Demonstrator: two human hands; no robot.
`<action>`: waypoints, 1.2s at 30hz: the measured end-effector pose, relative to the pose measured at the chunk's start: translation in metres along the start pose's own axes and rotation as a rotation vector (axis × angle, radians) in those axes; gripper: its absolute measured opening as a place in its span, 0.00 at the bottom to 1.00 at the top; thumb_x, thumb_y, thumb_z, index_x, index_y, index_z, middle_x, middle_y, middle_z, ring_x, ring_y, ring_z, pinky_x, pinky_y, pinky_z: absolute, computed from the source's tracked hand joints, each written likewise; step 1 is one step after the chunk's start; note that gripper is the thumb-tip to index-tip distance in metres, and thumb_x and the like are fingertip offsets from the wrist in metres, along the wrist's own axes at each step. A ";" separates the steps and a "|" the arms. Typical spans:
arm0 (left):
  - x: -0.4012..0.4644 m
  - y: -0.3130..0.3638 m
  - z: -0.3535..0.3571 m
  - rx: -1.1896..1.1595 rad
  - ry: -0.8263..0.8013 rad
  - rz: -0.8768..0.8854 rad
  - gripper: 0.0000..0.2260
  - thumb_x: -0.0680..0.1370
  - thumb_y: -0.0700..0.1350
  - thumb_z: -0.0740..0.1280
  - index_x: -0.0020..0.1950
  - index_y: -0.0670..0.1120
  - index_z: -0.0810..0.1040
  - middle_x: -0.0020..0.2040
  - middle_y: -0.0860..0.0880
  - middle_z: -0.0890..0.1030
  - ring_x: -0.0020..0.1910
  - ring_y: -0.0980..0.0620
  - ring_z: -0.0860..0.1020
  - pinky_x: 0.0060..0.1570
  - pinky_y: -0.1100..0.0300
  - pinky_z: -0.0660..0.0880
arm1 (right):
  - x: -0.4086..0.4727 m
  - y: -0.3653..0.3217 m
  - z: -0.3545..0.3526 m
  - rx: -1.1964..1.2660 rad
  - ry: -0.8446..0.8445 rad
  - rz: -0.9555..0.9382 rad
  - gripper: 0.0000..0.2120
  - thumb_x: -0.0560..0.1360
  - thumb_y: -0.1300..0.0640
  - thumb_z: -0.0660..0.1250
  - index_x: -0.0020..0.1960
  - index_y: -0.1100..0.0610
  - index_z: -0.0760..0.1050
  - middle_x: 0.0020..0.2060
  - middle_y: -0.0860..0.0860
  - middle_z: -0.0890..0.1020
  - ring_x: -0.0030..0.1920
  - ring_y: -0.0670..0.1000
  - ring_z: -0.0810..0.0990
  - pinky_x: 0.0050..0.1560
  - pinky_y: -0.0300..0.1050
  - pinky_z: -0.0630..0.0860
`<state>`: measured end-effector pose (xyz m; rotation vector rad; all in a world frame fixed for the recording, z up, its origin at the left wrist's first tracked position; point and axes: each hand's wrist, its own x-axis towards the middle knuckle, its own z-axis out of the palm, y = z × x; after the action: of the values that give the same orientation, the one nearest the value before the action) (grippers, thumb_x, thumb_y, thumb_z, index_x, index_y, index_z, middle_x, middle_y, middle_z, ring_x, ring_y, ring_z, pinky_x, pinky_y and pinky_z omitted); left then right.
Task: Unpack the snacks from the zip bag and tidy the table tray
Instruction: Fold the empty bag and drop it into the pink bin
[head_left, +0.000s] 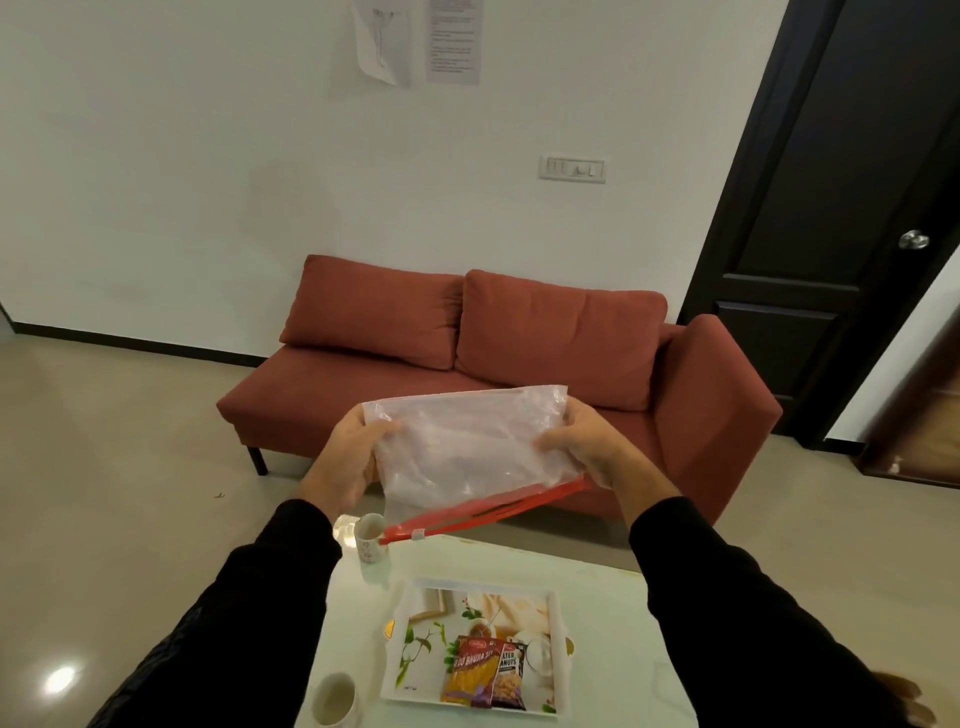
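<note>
I hold a clear zip bag (467, 447) with a red zipper strip up in the air above the table, its zipper end pointing down and toward me. My left hand (345, 457) grips the bag's left edge and my right hand (587, 444) grips its right edge. The bag looks empty. Below, a white printed tray (431, 608) rests on the table. Two snack packets lie side by side in the tray: an orange one (467, 675) and a darker peanuts one (511, 678).
The white table (613, 649) carries a small patterned cup (371, 538) at its far left corner and another cup (335, 699) near its left front edge. A red sofa (493, 343) stands beyond the table, with a dark door (831, 182) to the right.
</note>
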<state>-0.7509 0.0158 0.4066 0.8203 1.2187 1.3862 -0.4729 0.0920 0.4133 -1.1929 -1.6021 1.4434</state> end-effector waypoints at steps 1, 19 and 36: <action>0.001 0.000 -0.007 -0.004 0.004 0.009 0.09 0.79 0.43 0.66 0.59 0.49 0.74 0.48 0.45 0.82 0.39 0.50 0.82 0.40 0.53 0.79 | 0.001 -0.003 -0.002 0.009 0.010 -0.025 0.22 0.68 0.73 0.67 0.58 0.57 0.77 0.52 0.58 0.84 0.47 0.55 0.85 0.50 0.54 0.82; -0.013 -0.020 -0.005 0.550 -0.275 -0.060 0.10 0.75 0.39 0.71 0.55 0.41 0.80 0.43 0.47 0.85 0.41 0.49 0.84 0.42 0.53 0.80 | 0.016 -0.044 0.019 -0.295 0.019 -0.237 0.36 0.72 0.47 0.74 0.76 0.50 0.63 0.68 0.52 0.72 0.67 0.49 0.73 0.67 0.48 0.71; -0.001 -0.025 -0.055 0.234 -0.079 -0.084 0.12 0.75 0.38 0.70 0.59 0.42 0.79 0.51 0.41 0.84 0.45 0.45 0.83 0.38 0.53 0.79 | 0.018 0.029 0.135 0.281 -0.248 0.062 0.24 0.68 0.57 0.76 0.62 0.60 0.77 0.57 0.62 0.82 0.52 0.61 0.82 0.56 0.61 0.79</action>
<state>-0.7955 0.0004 0.3692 0.9645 1.3548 1.1467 -0.5972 0.0568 0.3605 -0.9380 -1.4671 1.8464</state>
